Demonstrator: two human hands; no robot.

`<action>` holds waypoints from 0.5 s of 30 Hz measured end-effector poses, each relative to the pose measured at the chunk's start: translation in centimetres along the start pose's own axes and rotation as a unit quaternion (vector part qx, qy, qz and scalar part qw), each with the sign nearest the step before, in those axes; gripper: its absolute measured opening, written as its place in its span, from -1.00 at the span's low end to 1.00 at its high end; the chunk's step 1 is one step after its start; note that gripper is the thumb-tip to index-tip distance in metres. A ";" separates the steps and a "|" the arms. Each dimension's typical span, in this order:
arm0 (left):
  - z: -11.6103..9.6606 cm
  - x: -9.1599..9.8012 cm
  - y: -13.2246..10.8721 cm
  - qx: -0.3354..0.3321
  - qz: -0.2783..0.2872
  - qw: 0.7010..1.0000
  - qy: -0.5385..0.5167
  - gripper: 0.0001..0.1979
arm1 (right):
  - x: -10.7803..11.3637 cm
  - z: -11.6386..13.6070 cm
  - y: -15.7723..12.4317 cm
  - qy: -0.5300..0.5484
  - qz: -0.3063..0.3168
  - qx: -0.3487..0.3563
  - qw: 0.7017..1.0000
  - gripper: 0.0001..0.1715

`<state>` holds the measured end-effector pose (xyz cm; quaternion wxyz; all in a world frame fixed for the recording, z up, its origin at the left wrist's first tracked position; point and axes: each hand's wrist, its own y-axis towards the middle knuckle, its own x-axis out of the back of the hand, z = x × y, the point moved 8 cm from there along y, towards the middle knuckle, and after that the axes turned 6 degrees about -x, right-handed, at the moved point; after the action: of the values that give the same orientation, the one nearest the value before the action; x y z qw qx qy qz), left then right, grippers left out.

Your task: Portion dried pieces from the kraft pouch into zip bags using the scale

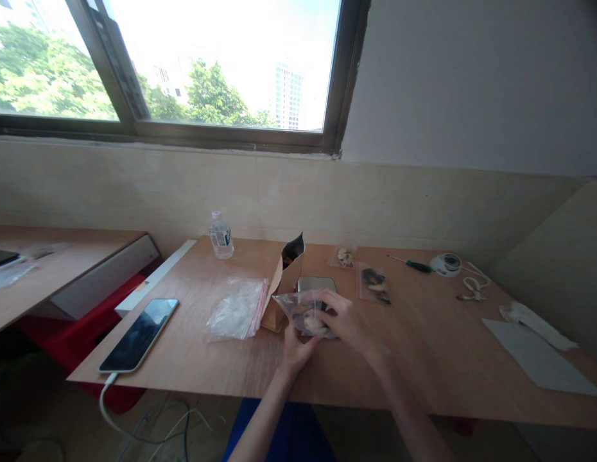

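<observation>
Near the table's front edge, a clear plastic zip bag (298, 303) with pale, dried-looking pieces in it is between my two hands. From below, my left hand (297, 354) grips the bag's lower part. My right hand (345, 321) has its fingers closed at the bag's right side; whether they pinch the film or a piece is hard to make out. Just left stands an open brown paper bag (280, 298) with dark contents. Behind the zip bag lies a flat device with a metallic top (318, 283), partly hidden. Empty zip bags (237, 309) are piled left of the paper bag.
Filled bags lie behind: one of pale pieces (345, 258), one of dark pieces (374, 284). A water bottle (221, 237) and phone (140, 335) on a cable are left. Rightward are a screwdriver (418, 265), a white round device (445, 264) and a grey sheet (536, 353).
</observation>
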<state>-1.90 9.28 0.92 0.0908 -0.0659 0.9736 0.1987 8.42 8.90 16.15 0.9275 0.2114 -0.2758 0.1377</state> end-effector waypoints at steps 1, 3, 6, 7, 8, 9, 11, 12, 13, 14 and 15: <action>-0.2 -0.1 0.0 -0.009 0.005 1.000 0.002 -0.46 | 0.4 0.0 -0.2 0.009 -0.002 -0.007 1.000 -0.71; -1.0 -0.3 0.1 -0.033 0.013 0.999 0.011 -0.50 | 1.4 0.1 -0.5 0.027 -0.015 -0.022 0.999 -0.75; -2.0 -0.4 0.3 -0.060 0.019 0.997 0.040 -0.55 | 2.9 0.1 -0.9 0.048 -0.046 -0.028 0.997 -0.83; -2.2 -0.4 0.3 -0.064 0.020 0.997 0.048 -0.56 | 3.4 0.0 -1.0 0.053 -0.053 -0.029 0.997 -0.84; -2.4 -0.4 0.3 -0.064 0.020 0.996 0.055 -0.57 | 3.8 -0.2 -1.1 0.059 -0.061 -0.030 0.996 -0.84; -2.4 -0.4 0.3 -0.060 0.018 0.996 0.060 -0.58 | 4.2 -0.4 -1.2 0.064 -0.068 -0.033 0.995 -0.83; -2.3 -0.2 0.3 -0.048 0.011 0.997 0.065 -0.59 | 5.1 -0.8 -1.3 0.072 -0.090 -0.043 0.992 -0.80; -2.2 -0.2 0.3 -0.042 0.010 0.997 0.067 -0.59 | 5.6 -1.1 -1.3 0.075 -0.105 -0.050 0.990 -0.79; -2.2 -0.2 0.3 -0.039 0.008 0.997 0.068 -0.59 | 6.1 -1.3 -1.4 0.081 -0.122 -0.058 0.988 -0.77; -2.2 -0.2 0.3 -0.039 0.008 0.997 0.070 -0.59 | 6.5 -1.5 -1.4 0.088 -0.138 -0.066 0.984 -0.76; -2.3 -0.2 0.3 -0.041 0.008 0.997 0.072 -0.58 | 6.9 -1.6 -1.4 0.096 -0.150 -0.072 0.981 -0.75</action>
<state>-2.07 8.71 3.16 0.0164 -0.0761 0.9691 0.2339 15.25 9.41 18.48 0.9727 0.1686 -0.1595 -0.0038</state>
